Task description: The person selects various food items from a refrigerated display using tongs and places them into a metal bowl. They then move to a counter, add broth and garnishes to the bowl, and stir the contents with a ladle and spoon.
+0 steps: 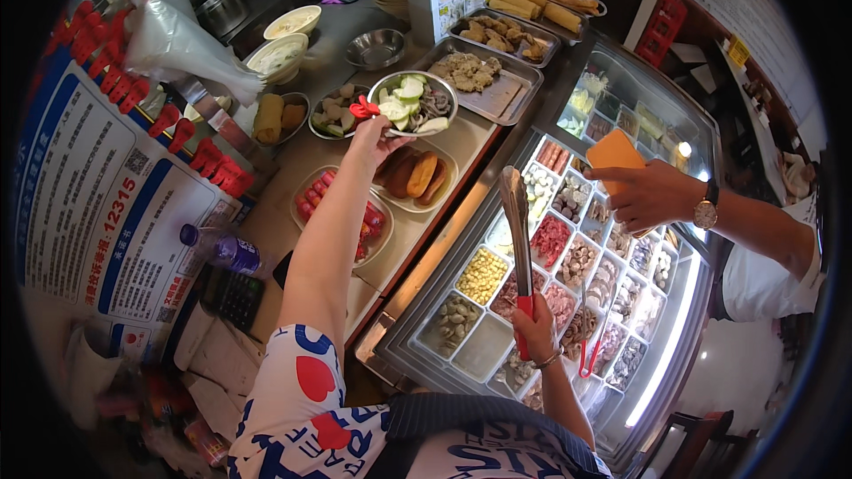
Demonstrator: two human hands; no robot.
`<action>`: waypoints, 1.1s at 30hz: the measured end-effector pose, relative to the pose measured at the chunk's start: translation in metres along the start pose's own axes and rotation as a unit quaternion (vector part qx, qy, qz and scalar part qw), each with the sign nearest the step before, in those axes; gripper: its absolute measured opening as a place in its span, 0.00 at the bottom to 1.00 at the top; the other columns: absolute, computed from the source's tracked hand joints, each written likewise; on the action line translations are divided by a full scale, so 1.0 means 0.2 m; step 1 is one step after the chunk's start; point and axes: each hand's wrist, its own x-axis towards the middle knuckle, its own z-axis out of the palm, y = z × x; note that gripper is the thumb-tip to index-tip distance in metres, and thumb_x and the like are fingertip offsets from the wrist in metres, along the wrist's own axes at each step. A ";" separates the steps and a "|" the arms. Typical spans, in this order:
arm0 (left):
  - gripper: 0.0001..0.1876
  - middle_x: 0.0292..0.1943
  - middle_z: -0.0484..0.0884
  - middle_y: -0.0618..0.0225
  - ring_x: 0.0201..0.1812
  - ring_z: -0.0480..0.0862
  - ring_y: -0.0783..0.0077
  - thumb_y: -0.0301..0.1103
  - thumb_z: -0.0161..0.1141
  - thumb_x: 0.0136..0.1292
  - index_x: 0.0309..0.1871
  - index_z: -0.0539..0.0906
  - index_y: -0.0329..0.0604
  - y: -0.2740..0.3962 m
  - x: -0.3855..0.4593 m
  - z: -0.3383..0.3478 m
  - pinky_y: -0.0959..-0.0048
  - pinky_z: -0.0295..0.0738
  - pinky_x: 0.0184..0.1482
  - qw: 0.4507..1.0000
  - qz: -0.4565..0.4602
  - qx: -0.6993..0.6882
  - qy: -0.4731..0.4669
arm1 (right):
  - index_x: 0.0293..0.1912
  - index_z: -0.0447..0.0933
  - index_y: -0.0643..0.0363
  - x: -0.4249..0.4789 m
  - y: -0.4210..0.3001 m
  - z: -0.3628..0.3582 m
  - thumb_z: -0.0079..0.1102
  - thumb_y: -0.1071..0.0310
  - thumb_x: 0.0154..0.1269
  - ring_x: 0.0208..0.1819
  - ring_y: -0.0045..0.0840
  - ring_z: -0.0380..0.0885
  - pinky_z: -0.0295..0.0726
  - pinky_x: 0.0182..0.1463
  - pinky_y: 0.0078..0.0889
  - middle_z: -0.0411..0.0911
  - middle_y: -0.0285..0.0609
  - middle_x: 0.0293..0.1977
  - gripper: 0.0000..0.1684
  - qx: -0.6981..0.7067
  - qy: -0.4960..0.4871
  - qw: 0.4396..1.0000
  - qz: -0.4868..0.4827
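Observation:
My left hand (381,138) grips the near rim of a stainless steel bowl (447,90), held above the counter. In the bowl are pale green vegetable slices (407,101) and greyish strips (434,106); a red plastic clip (363,108) sits at its rim by my fingers. With my right hand (538,329) I hold metal tongs (518,226) by their red handle, over the glass display case (399,319). Both tong arms lie close together, and I see no food between them. Below my left hand, an oval tray (439,199) carries browned pieces of food.
Another person's hand (655,193) points over the case with an orange-cased phone (616,153). Compartments hold corn kernels (482,276) and meats. Trays of fried food (502,40), a packaged-sausage tray (385,246), a purple-labelled bottle (226,251) and red clips (216,166) stand around.

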 end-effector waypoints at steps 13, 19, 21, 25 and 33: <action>0.08 0.33 0.72 0.64 0.32 0.78 0.69 0.26 0.51 0.54 0.38 0.72 0.34 0.09 -0.32 -0.19 0.71 0.83 0.28 0.997 0.037 0.003 0.062 | 0.41 0.69 0.62 0.08 0.03 0.10 0.58 0.58 0.55 0.22 0.21 0.71 0.70 0.26 0.25 0.71 0.39 0.23 0.20 -0.145 -0.025 0.988 -0.045; 0.12 0.39 0.74 0.59 0.38 0.77 0.66 0.23 0.48 0.55 0.43 0.71 0.30 0.03 -0.53 -0.40 0.65 0.82 0.38 0.993 0.064 -0.056 0.081 | 0.41 0.70 0.62 -0.03 0.01 0.12 0.57 0.57 0.55 0.22 0.22 0.71 0.70 0.26 0.27 0.71 0.40 0.22 0.20 -0.155 -0.036 0.987 -0.031; 0.11 0.40 0.74 0.60 0.41 0.77 0.67 0.23 0.49 0.55 0.42 0.71 0.32 0.04 -0.66 -0.45 0.63 0.80 0.41 0.992 0.057 -0.071 0.083 | 0.41 0.70 0.62 -0.08 0.00 0.13 0.57 0.56 0.55 0.22 0.23 0.72 0.70 0.26 0.27 0.71 0.40 0.21 0.20 -0.155 -0.048 0.987 -0.009; 0.11 0.40 0.76 0.60 0.37 0.79 0.68 0.25 0.48 0.57 0.43 0.72 0.32 0.02 -0.85 -0.55 0.70 0.81 0.34 0.991 0.063 -0.081 0.091 | 0.41 0.70 0.62 -0.16 0.11 0.12 0.56 0.54 0.55 0.22 0.25 0.73 0.70 0.26 0.28 0.73 0.41 0.21 0.22 -0.171 -0.067 0.983 0.010; 0.13 0.36 0.78 0.57 0.31 0.82 0.65 0.23 0.47 0.55 0.44 0.71 0.30 -0.06 -1.14 -0.67 0.69 0.83 0.29 0.983 0.085 -0.099 0.130 | 0.39 0.71 0.62 -0.26 0.08 0.18 0.55 0.52 0.55 0.27 0.30 0.75 0.71 0.31 0.33 0.74 0.45 0.24 0.22 -0.226 -0.084 0.970 0.022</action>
